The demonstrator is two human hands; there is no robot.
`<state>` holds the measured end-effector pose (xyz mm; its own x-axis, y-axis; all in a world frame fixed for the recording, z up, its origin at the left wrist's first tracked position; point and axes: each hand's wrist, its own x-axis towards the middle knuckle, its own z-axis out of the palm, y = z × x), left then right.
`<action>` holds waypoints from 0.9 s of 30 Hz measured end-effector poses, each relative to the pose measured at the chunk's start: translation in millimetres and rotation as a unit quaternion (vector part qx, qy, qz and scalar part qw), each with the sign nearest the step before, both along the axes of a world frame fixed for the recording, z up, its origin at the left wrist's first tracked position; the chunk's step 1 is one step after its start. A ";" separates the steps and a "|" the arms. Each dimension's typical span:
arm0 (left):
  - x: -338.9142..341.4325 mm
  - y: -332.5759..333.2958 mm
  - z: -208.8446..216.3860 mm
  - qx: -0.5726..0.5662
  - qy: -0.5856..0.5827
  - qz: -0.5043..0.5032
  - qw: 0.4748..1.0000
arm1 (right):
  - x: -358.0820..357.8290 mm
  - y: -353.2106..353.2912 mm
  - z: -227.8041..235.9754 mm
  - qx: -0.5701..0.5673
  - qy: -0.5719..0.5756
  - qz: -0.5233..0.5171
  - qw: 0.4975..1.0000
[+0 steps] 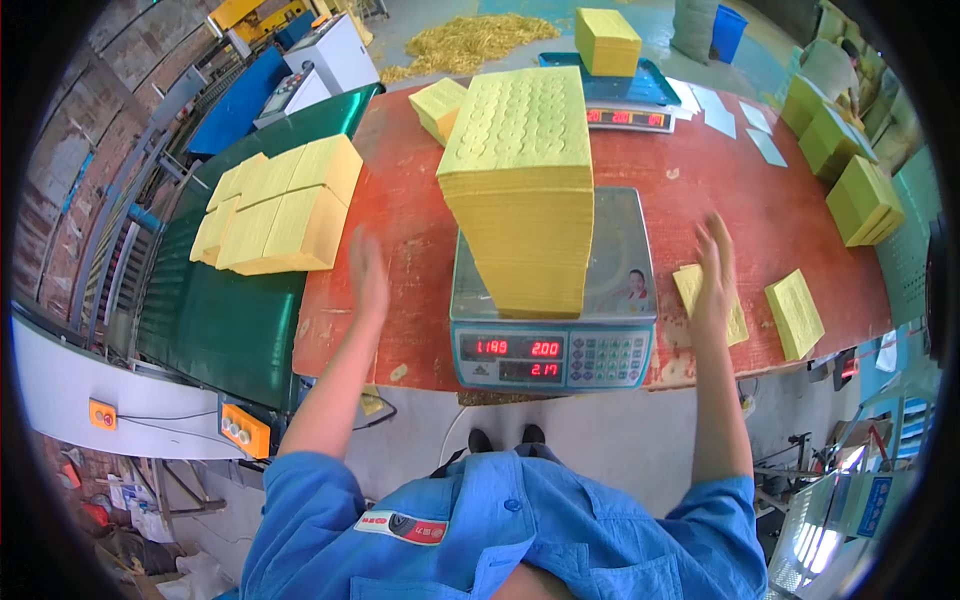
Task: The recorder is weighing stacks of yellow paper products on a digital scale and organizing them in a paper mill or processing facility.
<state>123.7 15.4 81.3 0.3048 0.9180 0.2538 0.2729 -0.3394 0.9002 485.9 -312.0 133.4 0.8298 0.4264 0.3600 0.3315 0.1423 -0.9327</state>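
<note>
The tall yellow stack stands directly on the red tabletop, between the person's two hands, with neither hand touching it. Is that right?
Not quite: the head view shows the tall yellow stack standing on the near scale, not directly on the red tabletop. The rest holds: it is between the left hand and the right hand, and neither touches it.

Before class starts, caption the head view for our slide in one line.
Open left hand and right hand flank a tall yellow paper stack on a digital scale.
</note>
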 end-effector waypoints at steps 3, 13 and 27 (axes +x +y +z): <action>-64.2 4.9 -37.1 0.123 0.230 0.078 0.962 | 8.5 -68.1 -25.0 -0.043 0.005 -0.061 0.997; -127.0 -18.8 -82.6 0.199 0.466 0.126 0.853 | 50.0 -206.5 -148.9 -0.210 -0.097 -0.212 0.950; -132.4 -21.0 -77.9 0.173 0.393 0.128 0.894 | 115.1 -191.0 -169.6 -0.362 -0.198 -0.311 0.856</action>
